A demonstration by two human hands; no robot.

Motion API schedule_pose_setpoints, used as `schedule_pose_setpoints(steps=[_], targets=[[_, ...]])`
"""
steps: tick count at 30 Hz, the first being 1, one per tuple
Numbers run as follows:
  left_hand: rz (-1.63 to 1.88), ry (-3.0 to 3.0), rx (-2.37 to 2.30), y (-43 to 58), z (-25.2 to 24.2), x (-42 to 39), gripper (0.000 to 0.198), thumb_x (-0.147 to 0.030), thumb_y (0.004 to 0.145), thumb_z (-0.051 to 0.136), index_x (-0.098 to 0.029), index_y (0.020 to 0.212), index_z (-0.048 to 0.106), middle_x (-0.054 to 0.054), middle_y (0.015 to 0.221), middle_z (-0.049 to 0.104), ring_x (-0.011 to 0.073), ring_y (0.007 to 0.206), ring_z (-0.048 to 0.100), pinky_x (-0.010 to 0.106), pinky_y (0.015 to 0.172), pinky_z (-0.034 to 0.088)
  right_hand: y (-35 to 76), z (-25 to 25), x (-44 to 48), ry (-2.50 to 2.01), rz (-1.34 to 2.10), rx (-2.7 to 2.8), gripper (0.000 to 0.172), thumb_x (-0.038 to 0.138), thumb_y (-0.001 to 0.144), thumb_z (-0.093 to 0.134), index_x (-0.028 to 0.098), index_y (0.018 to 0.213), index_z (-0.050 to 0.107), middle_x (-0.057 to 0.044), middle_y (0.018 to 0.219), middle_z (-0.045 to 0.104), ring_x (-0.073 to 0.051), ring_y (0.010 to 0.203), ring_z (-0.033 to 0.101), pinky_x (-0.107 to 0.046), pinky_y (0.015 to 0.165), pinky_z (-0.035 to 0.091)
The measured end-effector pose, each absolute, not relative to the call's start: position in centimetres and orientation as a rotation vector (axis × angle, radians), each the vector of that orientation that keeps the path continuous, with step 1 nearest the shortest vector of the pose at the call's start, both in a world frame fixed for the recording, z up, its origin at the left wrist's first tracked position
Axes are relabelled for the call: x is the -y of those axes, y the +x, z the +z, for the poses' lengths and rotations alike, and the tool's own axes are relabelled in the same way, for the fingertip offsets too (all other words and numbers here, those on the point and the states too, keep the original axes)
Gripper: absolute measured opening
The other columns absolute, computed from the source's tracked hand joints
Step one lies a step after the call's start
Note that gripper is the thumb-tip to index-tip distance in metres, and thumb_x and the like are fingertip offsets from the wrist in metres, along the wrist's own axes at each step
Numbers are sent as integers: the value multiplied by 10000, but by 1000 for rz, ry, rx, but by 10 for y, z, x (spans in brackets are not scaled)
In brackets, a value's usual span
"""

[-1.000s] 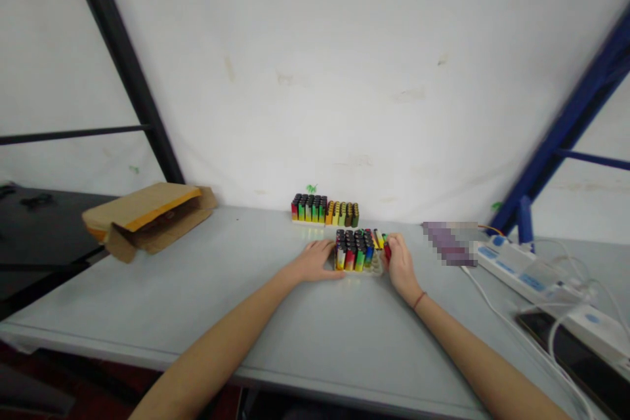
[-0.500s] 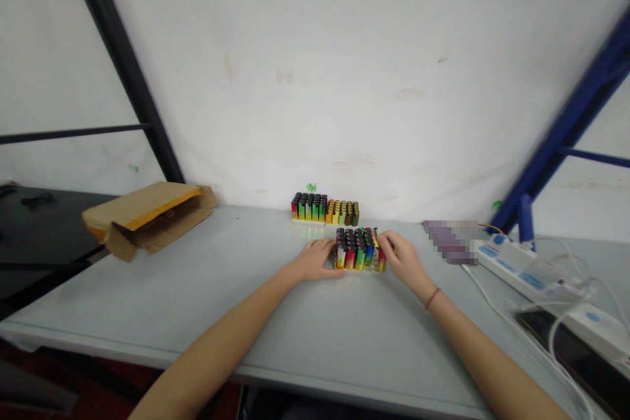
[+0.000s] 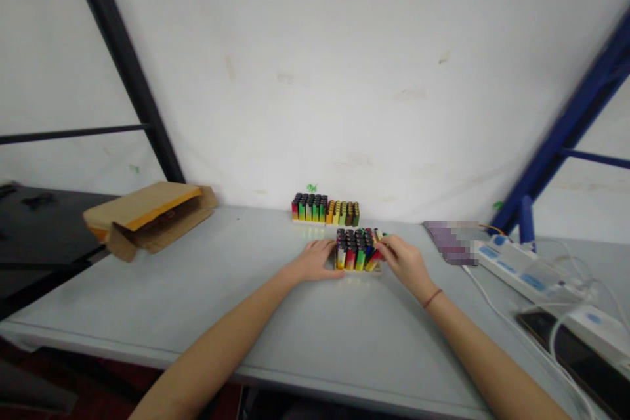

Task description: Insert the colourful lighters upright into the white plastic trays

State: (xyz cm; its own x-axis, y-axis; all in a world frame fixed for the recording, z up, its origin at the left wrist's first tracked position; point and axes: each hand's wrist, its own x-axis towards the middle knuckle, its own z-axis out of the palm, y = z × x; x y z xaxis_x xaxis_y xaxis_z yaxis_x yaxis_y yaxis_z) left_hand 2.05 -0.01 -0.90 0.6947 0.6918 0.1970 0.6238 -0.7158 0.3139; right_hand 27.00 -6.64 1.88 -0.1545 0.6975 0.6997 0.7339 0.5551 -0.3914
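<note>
A tray [image 3: 352,272] of colourful lighters stands in front of me on the grey table, its lighters upright in rows with black tops. My left hand [image 3: 315,261] grips the tray's left end, fingers behind and thumb along the front edge. At the right end, my right hand [image 3: 398,254] pinches a red-and-yellow lighter [image 3: 375,258], which leans with its top to the right. Part of that lighter is hidden by the fingers. Beyond the tray, by the wall, are two more lighter blocks: one with black tops [image 3: 309,209] and one in yellow and brown [image 3: 342,213].
An open cardboard box [image 3: 147,210] lies at the left. To the right are a purple pouch-like item [image 3: 450,243], partly blurred, a white power strip [image 3: 522,275] with tangled cables, and a dark phone-like slab [image 3: 575,354]. A blue post [image 3: 566,105] rises at the right.
The red-and-yellow lighter at the tray's right end has gone from nearly upright to leaning, its lower end now further left. My right fingers have shifted slightly; my left hand stays put.
</note>
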Motion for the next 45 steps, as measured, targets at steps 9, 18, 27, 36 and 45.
schedule_pose_setpoints(steps=[9,18,27,36,45], targets=[[473,2683,-1040,20,-12,-2,867,-660,765,618,-140,1414,373,172,1406,469,357,1293,431,483,1099,284,273,14,63,-1121,-67,2026,379,485,949,419,234,816,670,-83,803,665,-185,721,615,-286,664,482],[446,2675,-1049,20,-10,-1,868,-662,767,612,-139,1416,368,178,1427,445,359,1313,407,495,1110,266,285,28,61,-1140,-16,1900,378,385,970,374,192,1016,696,-107,1028,657,-210,969,621,-336,856,488],[428,2676,-1048,20,-10,-1,867,-659,767,618,-149,1421,367,177,1441,430,360,1313,408,498,1111,258,342,-14,28,-1803,-37,1879,396,380,906,457,174,1170,666,-128,1030,717,-262,943,649,-355,836,461],[421,2676,-1061,20,-10,-1,872,-661,760,617,-142,1418,376,179,1430,444,369,1309,412,501,1111,267,334,-22,21,-2007,-232,1888,357,-2,698,447,76,950,688,-208,944,682,-257,856,645,-313,775,438],[381,2703,-1065,20,-6,0,876,-666,775,600,-113,1418,379,191,1435,433,361,1328,392,483,1125,256,329,-11,28,-1912,111,1454,342,285,866,360,127,1136,497,-83,745,621,-246,702,592,-302,620,402]])
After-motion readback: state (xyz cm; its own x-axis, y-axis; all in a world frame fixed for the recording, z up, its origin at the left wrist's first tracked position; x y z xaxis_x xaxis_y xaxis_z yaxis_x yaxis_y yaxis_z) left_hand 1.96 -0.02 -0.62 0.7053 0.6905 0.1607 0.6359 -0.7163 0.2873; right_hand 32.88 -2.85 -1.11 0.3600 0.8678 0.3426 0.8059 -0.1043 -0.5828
